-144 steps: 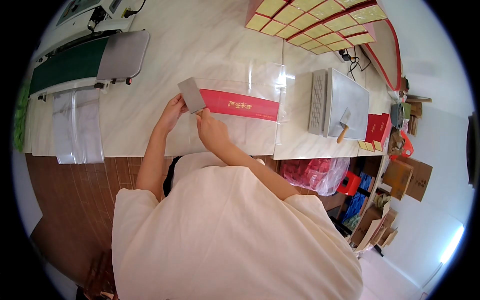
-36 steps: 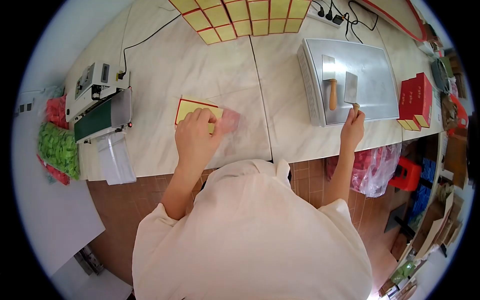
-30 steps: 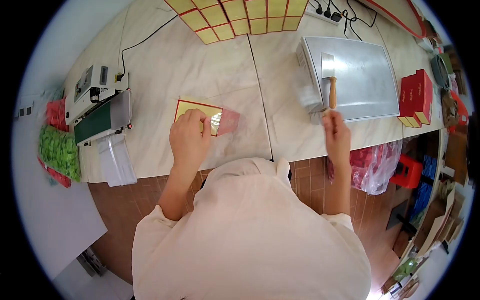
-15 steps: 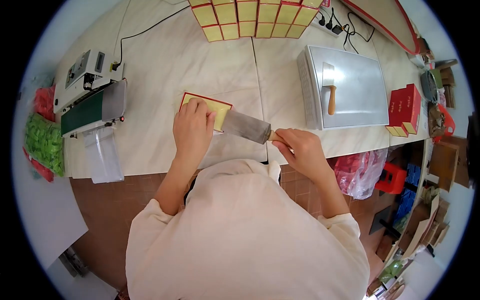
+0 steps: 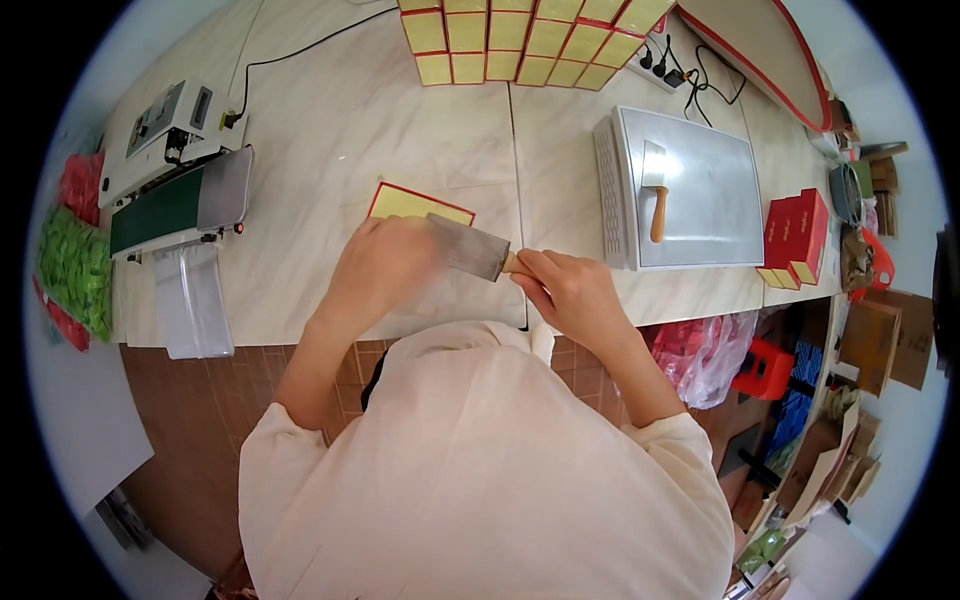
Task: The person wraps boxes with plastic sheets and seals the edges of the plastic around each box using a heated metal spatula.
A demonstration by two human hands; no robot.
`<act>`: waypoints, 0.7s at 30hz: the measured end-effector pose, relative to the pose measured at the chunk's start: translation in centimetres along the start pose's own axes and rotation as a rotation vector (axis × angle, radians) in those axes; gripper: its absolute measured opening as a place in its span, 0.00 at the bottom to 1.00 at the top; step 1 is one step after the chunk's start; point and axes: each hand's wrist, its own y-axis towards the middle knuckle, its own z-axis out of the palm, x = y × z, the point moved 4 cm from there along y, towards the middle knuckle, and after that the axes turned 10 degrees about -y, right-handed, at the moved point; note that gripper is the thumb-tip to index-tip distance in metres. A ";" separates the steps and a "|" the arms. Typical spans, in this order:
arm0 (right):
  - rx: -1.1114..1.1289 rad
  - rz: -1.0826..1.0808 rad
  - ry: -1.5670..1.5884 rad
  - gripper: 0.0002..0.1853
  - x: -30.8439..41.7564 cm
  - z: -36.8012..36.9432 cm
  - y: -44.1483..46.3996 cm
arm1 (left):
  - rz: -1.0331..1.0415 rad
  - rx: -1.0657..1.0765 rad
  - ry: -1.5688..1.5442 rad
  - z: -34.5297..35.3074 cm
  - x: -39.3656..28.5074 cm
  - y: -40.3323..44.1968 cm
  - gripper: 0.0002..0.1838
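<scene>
My right hand (image 5: pixel 572 290) grips the short wooden handle of a wide metal scraper (image 5: pixel 470 248), its blade pointing left. A yellow box with red edges (image 5: pixel 422 203) lies on the marble-patterned table. My left hand (image 5: pixel 385 262) is over the near part of this box, beside the blade's tip; its fingers are smeared by motion, so what they hold is not clear. On the grey metal plate (image 5: pixel 700 190) to the right lies a second scraper with a wooden handle (image 5: pixel 658 213).
Stacked yellow and red boxes (image 5: pixel 525 45) stand at the back. A sealing machine (image 5: pixel 185 185) is at the left, with clear plastic bags (image 5: pixel 193 300) below it. Red boxes (image 5: pixel 795 238) stand at the right, near a power strip (image 5: pixel 655 70) with black cables.
The right hand has brought the scraper left from the metal plate to the yellow box. The left hand has shifted toward the near side of the box. The view has also turned slightly.
</scene>
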 end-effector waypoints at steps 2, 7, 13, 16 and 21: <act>0.004 -0.015 -0.009 0.08 -0.1 0.3 0.1 | 0.028 0.031 -0.017 -0.6 0.5 -0.1 0.07; -0.027 -0.040 -0.004 0.09 -0.2 0.5 0.2 | 0.048 -0.030 -0.067 -2.0 1.6 0.7 0.07; -0.020 -0.086 -0.064 0.10 -0.1 0.4 0.2 | 0.076 -0.080 -0.053 -1.3 2.2 1.8 0.09; -0.028 -0.108 -0.086 0.10 0.1 0.3 0.0 | 0.079 -0.108 -0.004 -0.9 2.2 2.0 0.10; -0.050 -0.126 -0.099 0.10 0.4 0.2 -0.3 | 0.030 -0.119 0.034 -0.7 2.1 1.8 0.12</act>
